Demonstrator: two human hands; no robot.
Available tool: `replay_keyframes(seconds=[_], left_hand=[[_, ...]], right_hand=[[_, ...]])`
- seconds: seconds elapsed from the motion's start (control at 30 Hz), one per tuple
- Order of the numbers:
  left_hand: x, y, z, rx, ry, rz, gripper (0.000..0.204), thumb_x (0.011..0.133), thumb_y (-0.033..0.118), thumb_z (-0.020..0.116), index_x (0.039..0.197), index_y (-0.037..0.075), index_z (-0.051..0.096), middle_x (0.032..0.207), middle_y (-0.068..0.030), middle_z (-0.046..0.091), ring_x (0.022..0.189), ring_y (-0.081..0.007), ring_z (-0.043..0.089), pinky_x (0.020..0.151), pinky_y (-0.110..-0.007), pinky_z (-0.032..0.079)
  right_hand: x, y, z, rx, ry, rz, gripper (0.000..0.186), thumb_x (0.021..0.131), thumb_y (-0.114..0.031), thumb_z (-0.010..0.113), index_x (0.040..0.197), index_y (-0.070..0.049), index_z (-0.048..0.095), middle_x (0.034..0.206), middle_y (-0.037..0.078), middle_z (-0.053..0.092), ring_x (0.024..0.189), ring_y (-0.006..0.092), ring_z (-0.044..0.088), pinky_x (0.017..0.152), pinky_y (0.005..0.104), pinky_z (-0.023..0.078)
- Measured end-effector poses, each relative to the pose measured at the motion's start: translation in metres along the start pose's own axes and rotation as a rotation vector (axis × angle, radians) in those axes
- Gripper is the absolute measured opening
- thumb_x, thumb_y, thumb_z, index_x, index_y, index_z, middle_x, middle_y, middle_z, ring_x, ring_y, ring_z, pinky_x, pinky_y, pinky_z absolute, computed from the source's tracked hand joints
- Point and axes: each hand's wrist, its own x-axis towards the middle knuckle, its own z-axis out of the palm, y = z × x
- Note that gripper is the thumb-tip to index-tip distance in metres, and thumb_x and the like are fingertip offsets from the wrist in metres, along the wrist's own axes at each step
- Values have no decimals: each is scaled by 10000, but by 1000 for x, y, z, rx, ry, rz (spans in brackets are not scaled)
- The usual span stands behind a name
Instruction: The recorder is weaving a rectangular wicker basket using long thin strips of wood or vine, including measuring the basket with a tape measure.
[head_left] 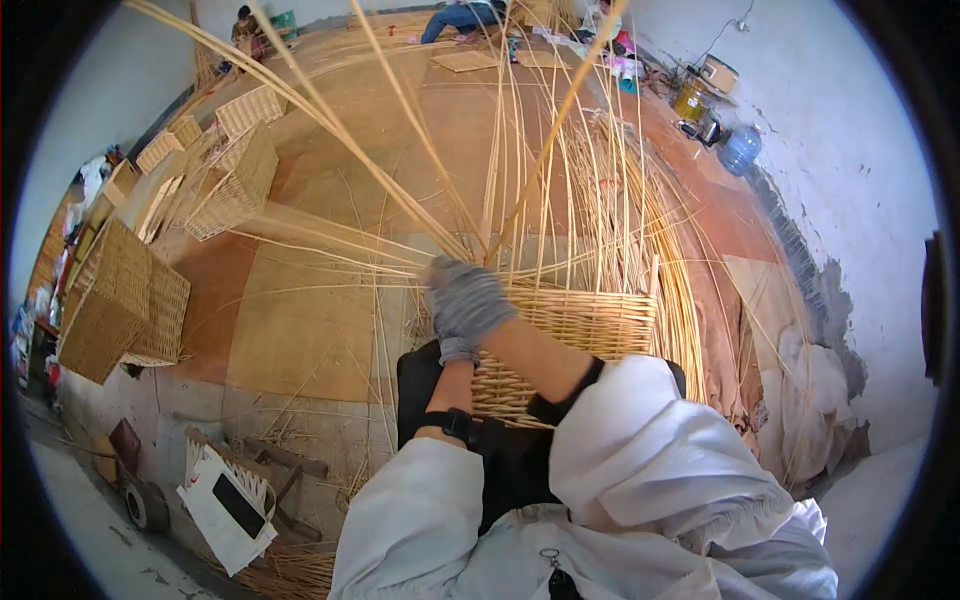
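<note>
My right hand (467, 297), in a grey knitted glove, is closed round pale willow rods at the upper left corner of a half-woven wicker basket (570, 340); its fingertips are blurred. My left hand (456, 343), gloved the same, is just below and behind it at that corner, its fingers hidden. Long loose rods (370, 164) fan up and leftward from the corner, while many upright rods (543, 180) rise from the basket's rim. The basket rests on something black in front of me.
Wicker baskets (123, 300) stand at left, near a stool with papers and a phone (238, 505). A rod bundle (680, 330) lies right of my basket. A water jug (739, 149) is by the right wall. Other people (455, 22) sit at the far end.
</note>
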Motion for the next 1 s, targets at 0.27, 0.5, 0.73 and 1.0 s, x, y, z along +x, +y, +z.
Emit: replay_keyframes(seconds=[0.27, 0.5, 0.73, 1.0], left_hand=[[-23, 56, 46, 351, 37, 32, 380, 735, -52, 642, 1104, -26, 553, 996, -109, 609, 876, -171, 570, 752, -270, 474], [63, 73, 25, 466, -464, -363, 612, 667, 214, 780, 1180, 13, 512, 1070, -116, 593, 959, -206, 554, 854, -290, 439], [83, 49, 39, 663, -530, -292, 612, 697, 265, 753, 1187, 20, 480, 1108, -117, 556, 1002, -229, 515, 861, -320, 426], [96, 20, 71, 621, -180, -647, 519, 734, 234, 714, 1145, 8, 492, 1028, -135, 580, 895, -218, 552, 789, -325, 471]], right_hand=[[-111, 142, -3, 1792, 482, 1236, 268, 889, -165, 489, 1079, 23, 484, 1050, 229, 566, 931, 339, 593, 707, 377, 545], [-112, 194, -3, 1537, 440, 1298, 151, 831, -74, 561, 957, -15, 500, 944, 185, 579, 809, 323, 605, 680, 390, 555], [-29, 263, -10, 881, -103, 856, 197, 762, -97, 664, 874, 13, 545, 952, 142, 603, 804, 196, 596, 721, 303, 514], [95, 286, 56, 215, -188, 651, 891, 713, -272, 705, 1403, -136, 159, 1305, 292, 356, 1201, 422, 374, 1010, 419, 314]])
